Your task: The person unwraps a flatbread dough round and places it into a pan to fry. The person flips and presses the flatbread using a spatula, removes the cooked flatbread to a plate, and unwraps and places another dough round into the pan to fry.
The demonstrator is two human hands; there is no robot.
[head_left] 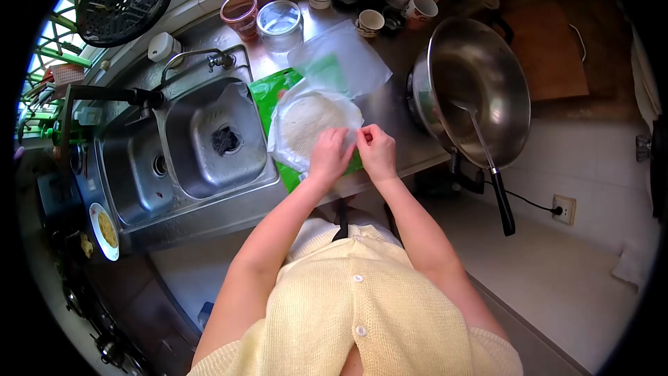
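A pale, round, flat sheet of what looks like dough or flatbread (pixel 306 122) lies on thin white film (pixel 280 154). Under it is a green plastic packet (pixel 266 90) on the steel counter. My left hand (pixel 330 154) is over the disc's near right edge, fingers bent and pressed together; what its fingertips grip is hidden. Just to the right, my right hand (pixel 376 152) pinches the edge of the film between thumb and fingers. Both hands are close together but apart. A translucent plastic sheet (pixel 341 63) lies beyond the disc, overlapping the packet.
To the left is a double steel sink (pixel 209 143) with a tap (pixel 221 60). A large steel wok (pixel 480 83) stands at the right, a black-handled ladle (pixel 480 132) resting in it. Behind are a glass jar (pixel 280 28), a reddish container (pixel 240 14) and several cups.
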